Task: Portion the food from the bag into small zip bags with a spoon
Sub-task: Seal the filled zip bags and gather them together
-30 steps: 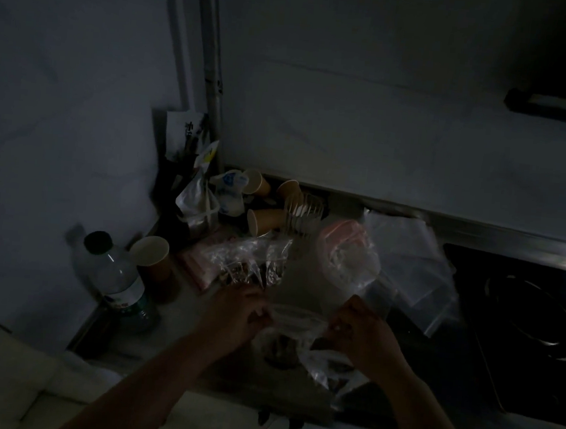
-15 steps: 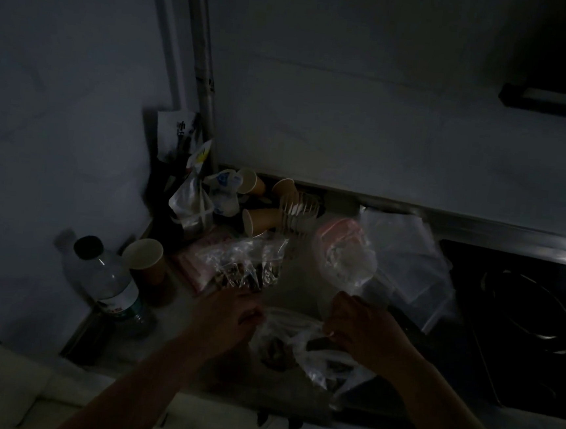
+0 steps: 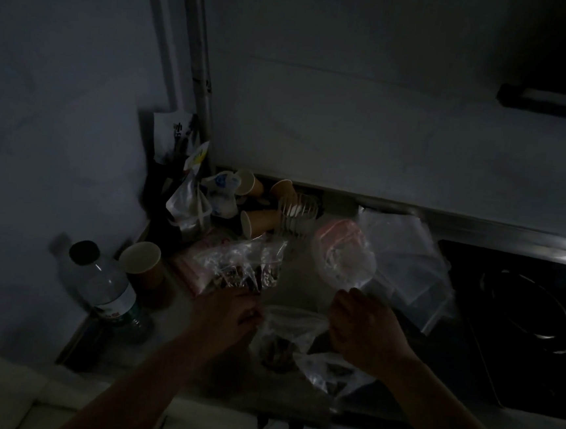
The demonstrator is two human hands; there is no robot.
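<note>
The scene is very dark. My left hand (image 3: 228,315) and my right hand (image 3: 364,327) each pinch one side of the mouth of a small clear zip bag (image 3: 284,337) low over the counter; dark food lies in its bottom. A larger clear bag with dark food (image 3: 242,269) lies just behind my left hand. Empty zip bags (image 3: 404,259) are piled behind my right hand, beside a clear bag with pink print (image 3: 339,253). No spoon is visible.
A water bottle (image 3: 104,287) and a paper cup (image 3: 144,263) stand at the left wall. More paper cups (image 3: 260,222), packets (image 3: 190,199) and a wire rack (image 3: 297,212) crowd the back corner. A dark stove burner (image 3: 526,311) lies to the right.
Both hands have lowered the small zip bag from in front of the piled bags down to the counter and now hold its mouth stretched apart.
</note>
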